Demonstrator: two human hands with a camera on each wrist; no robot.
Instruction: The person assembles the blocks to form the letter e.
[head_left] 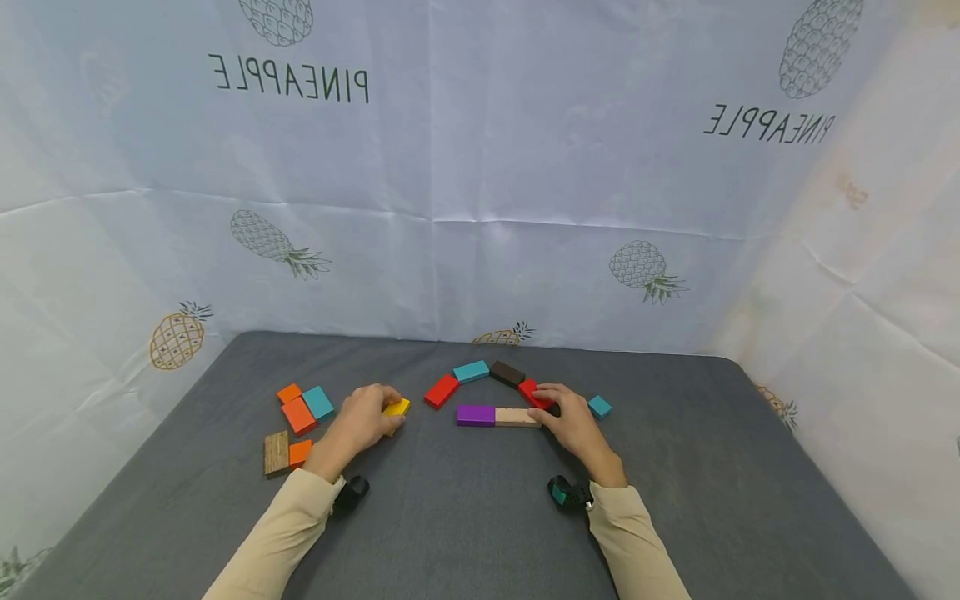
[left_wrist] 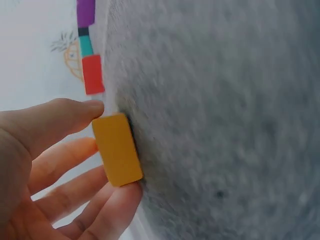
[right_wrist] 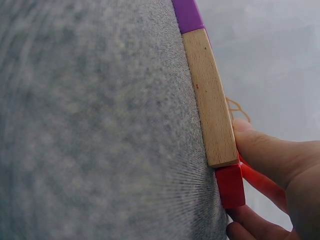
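Note:
My left hand [head_left: 362,417] pinches a yellow block [left_wrist: 118,150] low over the cloth, thumb at one end and fingertips at the other. Right of it, a red block [head_left: 442,391], a teal block [head_left: 471,372], a dark brown block [head_left: 507,373] and a second red block [head_left: 529,392] form an arch. Beneath the arch, a purple block [head_left: 476,416] and a plain wooden block [right_wrist: 211,100] lie end to end. With its fingers around the second red block, my right hand [head_left: 572,422] has its thumb by the wooden block's right end.
On the left lie two orange blocks [head_left: 298,416] beside a teal one [head_left: 318,403]. Nearer, a wood-grain block [head_left: 276,454] adjoins another orange block [head_left: 301,452], partly hidden by my left arm. A small teal block [head_left: 599,407] sits right of my right hand. A pineapple-print curtain [head_left: 480,167] hangs behind.

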